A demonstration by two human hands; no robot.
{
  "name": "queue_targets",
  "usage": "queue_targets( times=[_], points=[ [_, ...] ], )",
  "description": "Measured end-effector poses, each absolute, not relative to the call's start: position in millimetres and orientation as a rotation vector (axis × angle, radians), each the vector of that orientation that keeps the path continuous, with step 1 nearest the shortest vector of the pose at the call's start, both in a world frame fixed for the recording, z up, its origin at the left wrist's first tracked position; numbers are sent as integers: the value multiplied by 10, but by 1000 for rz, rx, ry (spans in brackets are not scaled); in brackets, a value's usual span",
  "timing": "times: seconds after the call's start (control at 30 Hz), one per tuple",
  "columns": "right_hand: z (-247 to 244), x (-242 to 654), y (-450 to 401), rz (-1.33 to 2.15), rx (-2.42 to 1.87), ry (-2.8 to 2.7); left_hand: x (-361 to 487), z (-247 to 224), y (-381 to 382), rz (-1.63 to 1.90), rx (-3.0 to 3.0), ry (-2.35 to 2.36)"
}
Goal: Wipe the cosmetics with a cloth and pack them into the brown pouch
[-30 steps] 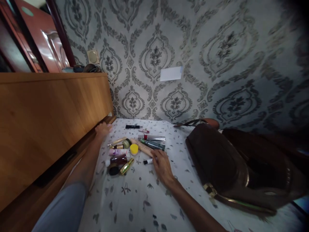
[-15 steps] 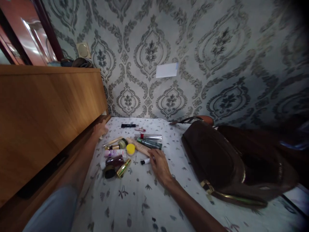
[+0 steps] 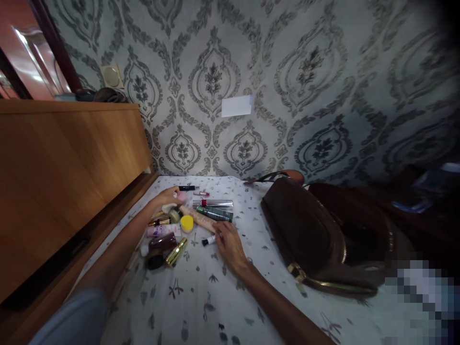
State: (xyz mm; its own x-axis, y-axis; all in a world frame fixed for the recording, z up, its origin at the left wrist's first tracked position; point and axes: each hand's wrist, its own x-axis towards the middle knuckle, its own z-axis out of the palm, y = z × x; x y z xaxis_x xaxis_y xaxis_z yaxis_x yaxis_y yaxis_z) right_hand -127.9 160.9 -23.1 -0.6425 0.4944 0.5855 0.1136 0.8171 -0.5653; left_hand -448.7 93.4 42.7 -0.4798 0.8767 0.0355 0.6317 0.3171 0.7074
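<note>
My left hand [image 3: 167,196] reaches over the far left of a group of cosmetics, fingers closed on a small pink item [image 3: 181,197] whose kind I cannot make out. A black tube [image 3: 187,188] lies just beyond it. My right hand [image 3: 230,245] rests with curled fingers at the near end of a long beige piece [image 3: 199,218]. A small white tube with a black cap [image 3: 209,240] runs under those fingers. Between the hands lie a green tube [image 3: 215,213], a silver tube [image 3: 219,203] and a yellow-lidded jar [image 3: 187,223]. Nearer me is a gold tube [image 3: 176,252].
A dark brown bag [image 3: 305,235] with gold zips stands to the right on the patterned sheet [image 3: 201,297]. At left a wooden cabinet [image 3: 72,163] borders the bed. The patterned wall [image 3: 212,96] closes off the back.
My left hand has moved from beside the cabinet's edge rightward to the cosmetics, and a pink item now shows at its fingers. My right hand stays at nearly the same spot; the view has shifted slightly.
</note>
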Motion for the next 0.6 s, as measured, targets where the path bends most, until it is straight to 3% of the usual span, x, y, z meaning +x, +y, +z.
queue_targets(
  times=[0.3,0.6],
  points=[
    [-246,-1286,1610,631,-448,-2205,-4816,566,1101,645,1395,2646],
    [-232,-1269,1609,599,-434,-2209,-4785,432,1333,-23,1464,2767]
  ],
)
